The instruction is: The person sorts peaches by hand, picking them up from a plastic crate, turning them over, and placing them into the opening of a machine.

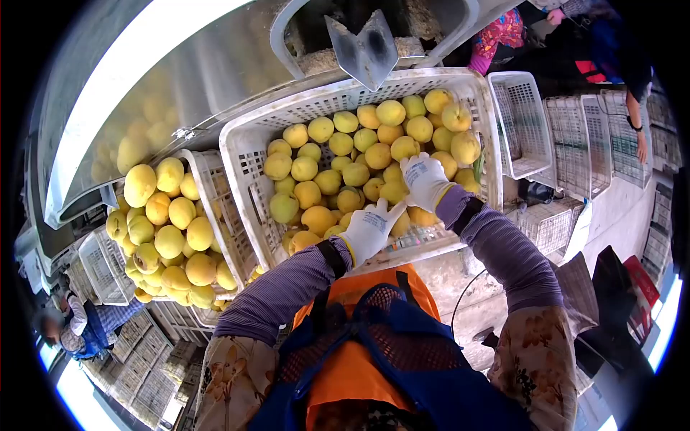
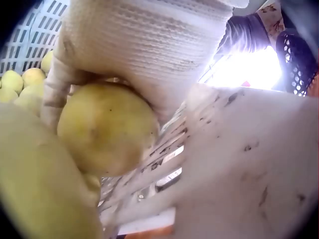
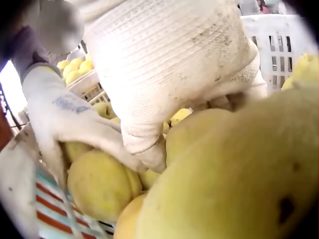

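Observation:
Yellow peaches point(image 1: 356, 174) fill a white slatted plastic crate point(image 1: 246, 188) in front of me. My left hand point(image 1: 370, 231), in a white knit glove, is at the crate's near side. In the left wrist view its thumb and fingers grip a yellow peach point(image 2: 107, 130) beside the crate wall. Just to the right, my gloved right hand point(image 1: 427, 182) reaches down among the fruit. The right wrist view shows its fingers curled over a peach point(image 3: 192, 133), partly hidden by a large spotted peach point(image 3: 244, 184) close to the camera. The two hands nearly meet in the head view.
Left of the crate stands another crate point(image 1: 215, 205) heaped with peaches. A shiny metal machine point(image 1: 215, 79) curves along the far side, with a V-shaped metal piece point(image 1: 363, 47) over the crate edge. More white crates point(image 1: 523, 129) stand at right. Other people are at both sides.

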Available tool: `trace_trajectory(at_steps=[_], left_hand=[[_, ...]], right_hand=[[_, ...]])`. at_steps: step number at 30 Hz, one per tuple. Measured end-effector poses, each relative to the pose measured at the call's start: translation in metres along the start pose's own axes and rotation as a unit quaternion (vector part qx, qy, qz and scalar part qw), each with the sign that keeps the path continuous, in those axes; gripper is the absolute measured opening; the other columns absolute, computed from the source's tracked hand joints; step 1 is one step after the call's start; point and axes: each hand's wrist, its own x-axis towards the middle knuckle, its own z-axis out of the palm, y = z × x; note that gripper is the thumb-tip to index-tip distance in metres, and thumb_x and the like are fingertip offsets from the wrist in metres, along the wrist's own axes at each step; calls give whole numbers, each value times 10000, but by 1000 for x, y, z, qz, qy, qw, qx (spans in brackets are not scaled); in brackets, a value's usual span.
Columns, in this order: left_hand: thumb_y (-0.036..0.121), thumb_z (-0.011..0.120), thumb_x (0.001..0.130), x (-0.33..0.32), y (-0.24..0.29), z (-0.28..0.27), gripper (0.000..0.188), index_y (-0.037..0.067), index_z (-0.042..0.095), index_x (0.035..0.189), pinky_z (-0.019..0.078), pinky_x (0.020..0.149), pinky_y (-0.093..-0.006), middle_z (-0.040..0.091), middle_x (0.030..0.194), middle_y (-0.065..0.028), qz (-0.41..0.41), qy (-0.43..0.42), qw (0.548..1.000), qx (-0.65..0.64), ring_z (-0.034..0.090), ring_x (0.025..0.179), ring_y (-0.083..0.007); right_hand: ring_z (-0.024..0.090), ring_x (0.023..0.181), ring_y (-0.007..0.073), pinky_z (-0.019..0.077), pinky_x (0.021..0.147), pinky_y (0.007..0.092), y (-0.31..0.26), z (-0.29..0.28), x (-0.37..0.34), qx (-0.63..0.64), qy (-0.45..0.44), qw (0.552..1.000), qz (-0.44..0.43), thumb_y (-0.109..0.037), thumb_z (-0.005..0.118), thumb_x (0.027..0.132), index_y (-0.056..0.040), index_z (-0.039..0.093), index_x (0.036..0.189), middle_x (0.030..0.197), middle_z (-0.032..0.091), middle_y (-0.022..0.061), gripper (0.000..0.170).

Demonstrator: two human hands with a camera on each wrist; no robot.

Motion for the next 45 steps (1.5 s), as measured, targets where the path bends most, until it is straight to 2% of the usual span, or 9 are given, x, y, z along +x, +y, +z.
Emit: trace_trajectory(at_steps=[7, 9, 11, 13, 17, 21, 32, 35, 45], left_hand=[[398, 719, 891, -7, -25, -3, 796, 135, 305, 1519, 478, 975, -471, 555, 1338, -216, -13, 15, 973, -229, 587, 1197, -403], [348, 686, 945, -32, -32, -47, 800, 123, 230, 1562, 415, 1088, -381, 511, 1424, -196, -141, 46, 889, -433, 537, 1299, -306], [292, 681, 971, -41, -34, -57, 795, 85, 204, 1572, 367, 1130, -346, 459, 1476, -139, -19, 207, 745, -634, 467, 1341, -229], [158, 675, 964, -55, -11, -95, 780, 66, 191, 1569, 366, 1129, -329, 455, 1454, -121, -4, 260, 683, -682, 451, 1331, -193], [58, 673, 957, -68, 5, -150, 814, 64, 151, 1581, 361, 1139, -342, 435, 1459, -114, 103, 366, 660, -648, 448, 1328, -187], [-25, 645, 921, -74, -14, -159, 859, 51, 116, 1593, 358, 1147, -348, 419, 1475, -131, 52, 374, 685, -623, 455, 1334, -204], [34, 801, 756, -72, -44, -150, 835, -26, 386, 1478, 436, 1083, -370, 503, 1400, -187, -35, 498, 836, -228, 523, 1293, -282], [65, 814, 735, -82, -32, -170, 841, -40, 407, 1464, 433, 1089, -380, 539, 1369, -206, -32, 509, 848, -143, 537, 1271, -332], [117, 808, 676, -97, 9, -195, 826, -15, 469, 1418, 506, 975, -429, 600, 1269, -234, 40, 508, 858, -54, 631, 1109, -396]], right_hand=[[544, 1257, 364, 437, 1068, 431, 33, -34, -43, 441, 228, 861, -111, -280, 757, 778, 64, 440, 1364, 1287, 583, 241, 750], [527, 1297, 341, 413, 1102, 405, 28, -37, -58, 523, 316, 779, -139, -216, 762, 768, 59, 401, 1422, 1335, 559, 240, 796], [497, 1316, 303, 365, 1142, 386, 5, -39, -59, 618, 312, 698, -182, -92, 744, 779, 46, 344, 1472, 1419, 481, 189, 812], [505, 1281, 263, 390, 1122, 379, -41, -67, -67, 767, 374, 496, -162, -35, 740, 784, 32, 293, 1494, 1408, 465, 164, 841], [560, 1202, 246, 453, 1055, 372, -45, -142, -82, 695, 479, 513, -155, -108, 792, 753, 38, 355, 1441, 1293, 540, 182, 828], [492, 1282, 428, 296, 1164, 517, -24, -164, -6, 344, 635, 691, -20, -245, 788, 715, 43, 452, 1359, 1278, 553, 241, 782], [499, 1204, 473, 321, 1103, 545, 0, -235, 24, 303, 474, 825, 47, -356, 802, 758, 72, 427, 1373, 1290, 521, 307, 838], [467, 1283, 456, 335, 1126, 505, -21, -207, -43, 393, 613, 675, -118, -321, 820, 743, 71, 394, 1424, 1366, 476, 301, 894], [462, 1294, 392, 410, 1102, 448, -45, -155, -86, 521, 451, 695, -205, -198, 855, 678, -16, 381, 1460, 1381, 413, 239, 933]])
